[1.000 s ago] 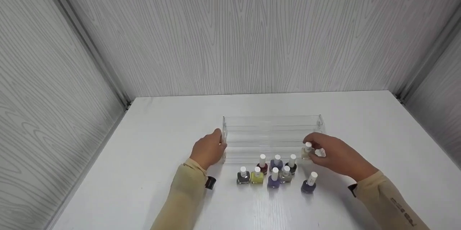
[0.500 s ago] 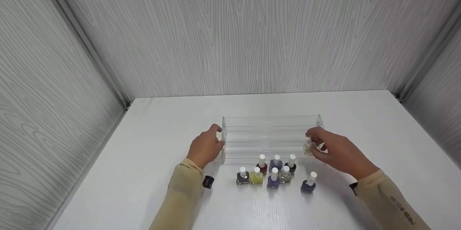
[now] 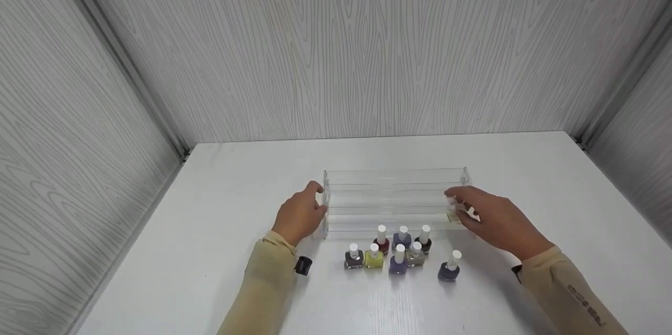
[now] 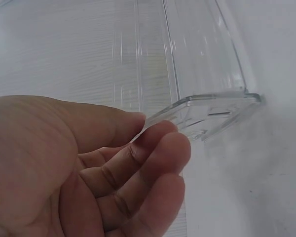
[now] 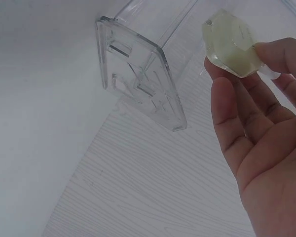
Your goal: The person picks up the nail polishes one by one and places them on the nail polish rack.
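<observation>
A clear acrylic tiered rack (image 3: pixel 394 208) stands on the white table. At its left end, my left hand (image 3: pixel 298 214) pinches the edge of the side panel (image 4: pixel 222 106) between thumb and fingers. My right hand (image 3: pixel 496 219) holds a pale yellow nail polish bottle (image 5: pixel 229 42) at the rack's right end, over the lower tier. The fingers partly cover this bottle in the head view, while its hexagonal base shows in the right wrist view. In front of the rack, several bottles stand grouped, including a yellow one (image 3: pixel 374 259), a purple one (image 3: pixel 398 264) and a dark red one (image 3: pixel 381 245).
Apart from the group, a navy nail polish bottle (image 3: pixel 449 272) stands closer to the right forearm. Wood-grain panels (image 3: pixel 336 51) rise behind the table (image 3: pixel 252 161) and along both sides.
My right hand has shifted slightly right and back with the pale bottle. My left hand moved a little left along the side panel, then stayed put. The grouped bottles look unmoved.
</observation>
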The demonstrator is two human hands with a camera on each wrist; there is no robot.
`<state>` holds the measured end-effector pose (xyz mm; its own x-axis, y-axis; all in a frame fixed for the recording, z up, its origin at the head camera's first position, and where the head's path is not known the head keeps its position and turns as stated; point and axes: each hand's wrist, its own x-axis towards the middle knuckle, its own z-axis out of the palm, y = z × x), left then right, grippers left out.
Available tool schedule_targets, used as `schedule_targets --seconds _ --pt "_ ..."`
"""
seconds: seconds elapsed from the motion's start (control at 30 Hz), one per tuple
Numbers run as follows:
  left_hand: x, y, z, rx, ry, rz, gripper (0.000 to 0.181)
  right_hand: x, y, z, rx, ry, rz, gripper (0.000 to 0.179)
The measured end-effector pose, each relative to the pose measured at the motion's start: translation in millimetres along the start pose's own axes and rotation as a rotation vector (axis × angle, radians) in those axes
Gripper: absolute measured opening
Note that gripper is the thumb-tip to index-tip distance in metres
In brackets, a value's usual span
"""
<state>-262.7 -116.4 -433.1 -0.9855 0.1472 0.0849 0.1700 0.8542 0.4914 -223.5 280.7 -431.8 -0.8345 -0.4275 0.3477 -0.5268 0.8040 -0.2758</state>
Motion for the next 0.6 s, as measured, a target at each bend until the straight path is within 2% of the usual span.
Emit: schedule_targets --seconds 0.6 --pt "-3.6 4.6 -1.4 0.001 -0.008 0.003 0.039 -2.0 3.4 2.5 -0.032 -0.048 0.006 0.039"
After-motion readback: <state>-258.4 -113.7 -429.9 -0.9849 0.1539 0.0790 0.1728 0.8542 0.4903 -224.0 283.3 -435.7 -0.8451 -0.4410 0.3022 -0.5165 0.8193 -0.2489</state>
